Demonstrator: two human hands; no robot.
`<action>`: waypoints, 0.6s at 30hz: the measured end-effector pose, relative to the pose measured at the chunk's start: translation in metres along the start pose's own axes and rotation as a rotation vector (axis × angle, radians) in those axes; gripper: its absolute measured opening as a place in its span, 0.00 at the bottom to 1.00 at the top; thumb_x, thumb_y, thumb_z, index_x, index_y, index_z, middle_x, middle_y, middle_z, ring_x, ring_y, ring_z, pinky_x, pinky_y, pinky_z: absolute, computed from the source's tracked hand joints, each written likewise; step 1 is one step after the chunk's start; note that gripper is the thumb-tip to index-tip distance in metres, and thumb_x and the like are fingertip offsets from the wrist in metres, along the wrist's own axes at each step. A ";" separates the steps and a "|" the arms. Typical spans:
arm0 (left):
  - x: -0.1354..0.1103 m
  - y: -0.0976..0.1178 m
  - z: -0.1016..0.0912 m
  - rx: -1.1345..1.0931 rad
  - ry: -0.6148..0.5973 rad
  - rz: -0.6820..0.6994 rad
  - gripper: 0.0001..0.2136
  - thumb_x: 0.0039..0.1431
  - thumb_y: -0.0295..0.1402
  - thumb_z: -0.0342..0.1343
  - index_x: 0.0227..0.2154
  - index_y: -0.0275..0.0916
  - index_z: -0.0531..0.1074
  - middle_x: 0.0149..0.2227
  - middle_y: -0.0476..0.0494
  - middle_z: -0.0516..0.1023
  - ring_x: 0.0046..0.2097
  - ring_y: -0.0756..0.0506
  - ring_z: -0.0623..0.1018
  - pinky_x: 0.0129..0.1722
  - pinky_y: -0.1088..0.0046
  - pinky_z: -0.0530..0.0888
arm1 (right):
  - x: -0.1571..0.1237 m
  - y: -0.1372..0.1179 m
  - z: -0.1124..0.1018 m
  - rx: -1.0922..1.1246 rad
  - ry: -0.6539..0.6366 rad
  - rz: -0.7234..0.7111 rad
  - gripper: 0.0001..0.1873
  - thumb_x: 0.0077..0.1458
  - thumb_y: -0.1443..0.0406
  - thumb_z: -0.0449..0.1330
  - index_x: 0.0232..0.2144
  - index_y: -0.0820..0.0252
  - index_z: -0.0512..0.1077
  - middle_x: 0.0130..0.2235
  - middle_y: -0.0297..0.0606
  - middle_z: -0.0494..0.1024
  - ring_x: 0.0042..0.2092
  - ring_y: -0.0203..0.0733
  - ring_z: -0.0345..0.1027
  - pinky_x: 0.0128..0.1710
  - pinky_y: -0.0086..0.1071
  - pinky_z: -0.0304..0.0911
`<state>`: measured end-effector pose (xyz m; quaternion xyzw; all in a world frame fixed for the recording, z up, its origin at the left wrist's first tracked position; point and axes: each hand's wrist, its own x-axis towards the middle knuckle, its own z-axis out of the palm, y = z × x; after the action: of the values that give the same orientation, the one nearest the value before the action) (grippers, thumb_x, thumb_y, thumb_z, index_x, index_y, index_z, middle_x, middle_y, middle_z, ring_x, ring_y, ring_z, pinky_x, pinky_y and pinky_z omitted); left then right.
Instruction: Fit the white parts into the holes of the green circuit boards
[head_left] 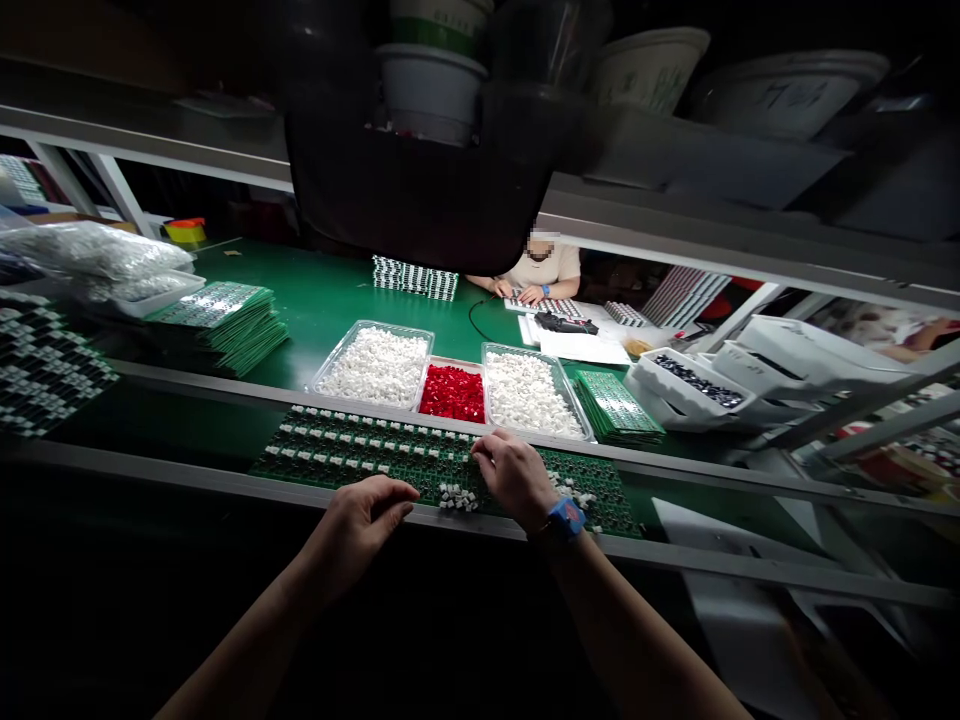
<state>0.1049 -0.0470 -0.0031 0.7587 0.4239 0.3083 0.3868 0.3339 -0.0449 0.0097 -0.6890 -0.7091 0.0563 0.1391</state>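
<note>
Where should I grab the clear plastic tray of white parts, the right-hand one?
Grip the clear plastic tray by its far rim, reaching over from above: that rim stands free on the green mat, while the red-filled tray and stacked green circuit boards crowd its sides.

Left hand (364, 530), right hand (517, 478): two in all. One blue wristband (566, 518). One green circuit-board panel (360, 455) under hands. Two stacks of green boards (217, 325) (619, 408). Two clear trays of white parts (373, 367) (531, 395). One tray of red parts (452, 392). One co-worker (544, 268). Four plastic tubs (431, 95) (442, 20) (649, 70) (787, 92) on shelf (750, 225).
</note>
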 end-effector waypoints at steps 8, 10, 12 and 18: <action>0.003 -0.006 0.005 -0.037 0.000 -0.050 0.09 0.55 0.36 0.55 0.34 0.38 0.77 0.32 0.46 0.80 0.32 0.46 0.78 0.32 0.75 0.73 | -0.001 0.002 0.002 0.022 0.004 -0.007 0.08 0.58 0.68 0.55 0.34 0.59 0.75 0.38 0.38 0.76 0.38 0.38 0.69 0.38 0.27 0.58; 0.003 -0.007 0.006 -0.040 -0.008 -0.046 0.09 0.55 0.36 0.55 0.34 0.39 0.77 0.32 0.46 0.80 0.32 0.46 0.78 0.32 0.75 0.73 | -0.001 0.002 0.003 0.030 0.018 -0.009 0.08 0.58 0.67 0.55 0.34 0.59 0.75 0.38 0.38 0.76 0.38 0.38 0.69 0.38 0.27 0.58; 0.003 -0.007 0.007 -0.039 -0.013 -0.040 0.08 0.55 0.36 0.56 0.34 0.39 0.77 0.32 0.46 0.80 0.33 0.47 0.77 0.33 0.75 0.73 | 0.000 0.002 0.004 0.030 0.030 0.002 0.08 0.58 0.67 0.55 0.34 0.59 0.75 0.38 0.38 0.76 0.38 0.38 0.69 0.39 0.27 0.57; 0.006 -0.004 0.008 -0.002 -0.004 0.022 0.06 0.56 0.33 0.56 0.32 0.40 0.76 0.32 0.47 0.78 0.34 0.48 0.76 0.35 0.75 0.72 | 0.000 0.002 0.005 0.044 0.046 0.025 0.08 0.58 0.67 0.55 0.33 0.59 0.74 0.38 0.38 0.76 0.38 0.38 0.69 0.38 0.28 0.57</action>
<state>0.1126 -0.0435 -0.0100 0.7637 0.4141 0.3114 0.3851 0.3347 -0.0444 0.0040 -0.6958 -0.6956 0.0578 0.1694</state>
